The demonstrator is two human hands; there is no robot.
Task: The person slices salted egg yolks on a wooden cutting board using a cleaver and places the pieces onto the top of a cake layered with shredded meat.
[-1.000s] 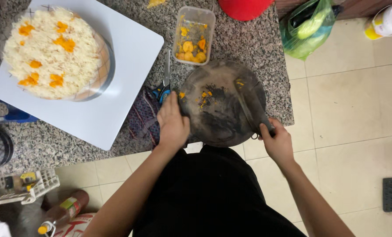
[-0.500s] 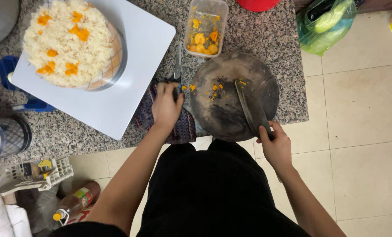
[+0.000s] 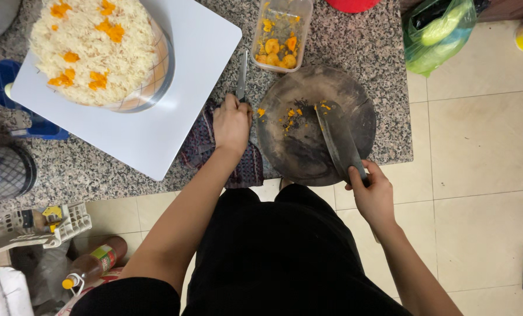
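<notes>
Your right hand point(image 3: 374, 196) has its fingers wrapped tight around the handle of a broad cleaver point(image 3: 339, 137), whose blade lies flat across the round dark chopping board point(image 3: 291, 146). Just left of that board, your left hand point(image 3: 232, 123) has its fingers closed on a small knife point(image 3: 241, 75), resting on the patterned cloth point(image 3: 200, 143).
</notes>
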